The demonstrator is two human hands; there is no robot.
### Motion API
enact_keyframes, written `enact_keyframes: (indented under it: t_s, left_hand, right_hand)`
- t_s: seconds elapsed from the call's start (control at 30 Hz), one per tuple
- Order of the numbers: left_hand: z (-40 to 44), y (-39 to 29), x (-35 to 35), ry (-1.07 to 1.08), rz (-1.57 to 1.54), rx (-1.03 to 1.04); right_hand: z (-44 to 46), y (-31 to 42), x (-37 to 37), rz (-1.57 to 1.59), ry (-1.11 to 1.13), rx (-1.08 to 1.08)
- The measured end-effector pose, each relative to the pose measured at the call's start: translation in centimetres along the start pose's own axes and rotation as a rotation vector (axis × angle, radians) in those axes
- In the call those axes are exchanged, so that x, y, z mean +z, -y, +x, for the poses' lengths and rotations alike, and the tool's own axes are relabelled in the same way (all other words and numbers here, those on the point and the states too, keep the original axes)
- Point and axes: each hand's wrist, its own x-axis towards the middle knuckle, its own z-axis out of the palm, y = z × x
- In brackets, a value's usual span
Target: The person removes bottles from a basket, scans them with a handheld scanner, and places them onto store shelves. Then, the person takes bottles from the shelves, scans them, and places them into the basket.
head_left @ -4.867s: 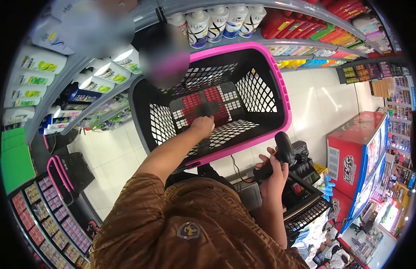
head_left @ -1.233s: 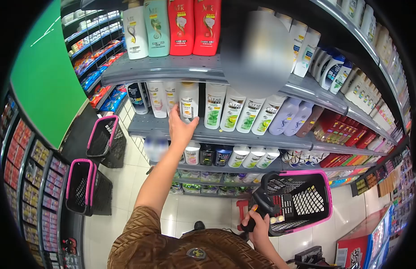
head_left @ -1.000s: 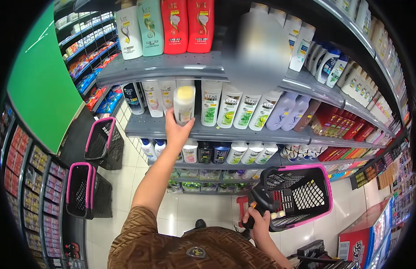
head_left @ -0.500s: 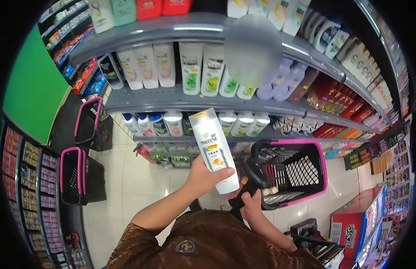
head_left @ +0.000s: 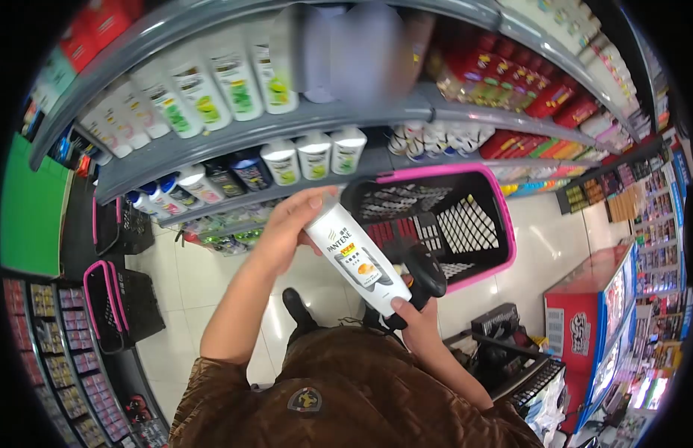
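Note:
A white Pantene shampoo bottle (head_left: 355, 257) lies slanted in front of my body, label facing up. My left hand (head_left: 286, 231) is closed around its cap end, with fingers over the top. At the bottle's lower end, my right hand (head_left: 421, 325) has its thumb against the base. That same hand is wrapped round a black handheld device (head_left: 427, 272) with a rounded head, which looks like a scanner; the bottle partly hides it. Just beyond the hands stands a black shopping basket (head_left: 503, 216) with a pink rim.
Shelves (head_left: 234, 145) of shampoo bottles curve across the front. Two more pink-rimmed baskets (head_left: 126, 306) stand at the left beside a green panel (head_left: 33, 209). A red display box (head_left: 578, 328) and a black crate (head_left: 537, 381) are at the lower right. My shoe (head_left: 298, 310) shows below.
My left hand has moved from the bottle's lower part up to its cap end. The bottle has tilted further over, its base now at my right thumb. The view has shifted to the right.

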Motion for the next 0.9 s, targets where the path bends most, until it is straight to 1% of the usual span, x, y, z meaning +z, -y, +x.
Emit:
enact_keyframes:
  t_s: [0.03,0.1,0.13,0.17,0.2,0.37,0.5,0.6,0.67,0.7,0.77,0.8,0.87,0.9]
  left_hand:
    - [0.9,0.4,1.0,0.055,0.141,-0.031]
    - [2.7,1.2,2.8,0.165,0.382,-0.1]
    - [3.6,1.3,3.9,0.174,0.388,-0.121]
    - [4.4,1.4,5.1,0.224,0.439,-0.234]
    - [5.2,2.1,6.4,0.273,0.487,-0.347]
    - [10.6,8.0,11.2,0.282,0.443,-0.378]
    - [14.6,10.6,14.9,0.298,0.448,-0.407]
    - [17.8,13.0,16.0,0.393,0.456,-0.394]
    - [19.6,14.5,16.6,0.401,0.538,-0.409]
    - [20.3,15.5,16.9,0.403,0.538,-0.425]
    - [21.3,18.6,17.5,0.381,0.782,-0.332]
    - [21.5,20.8,17.9,0.345,0.959,-0.23]
    - [21.8,24.3,19.3,0.316,1.529,0.01]
    - [22.2,26.8,19.3,0.356,1.547,-0.041]
  right_hand:
    - [0.3,0.9,-1.3,0.001,-0.012,0.035]
    - [0.7,2.4,-3.9,0.018,-0.073,0.028]
    - [1.1,3.0,-5.5,0.034,-0.092,0.027]
    - [1.4,3.4,-7.1,0.027,-0.149,0.03]
    - [1.8,3.9,-8.8,0.018,-0.135,0.034]
    - [2.5,5.5,-15.2,-0.024,-0.158,0.065]
    - [2.7,6.3,-18.7,-0.106,-0.136,0.096]
    - [3.0,6.3,-20.8,-0.108,-0.182,0.121]
    - [3.4,6.0,-22.9,-0.076,-0.34,0.185]
    - [3.4,5.9,-23.8,-0.065,-0.371,0.152]
    - [3.0,5.4,-25.8,-0.01,-0.432,0.124]
    - [2.7,5.6,-26.2,0.005,-0.45,0.124]
    - [2.1,5.6,-26.8,0.021,-0.473,0.137]
    - [1.8,5.5,-27.1,0.031,-0.484,0.144]
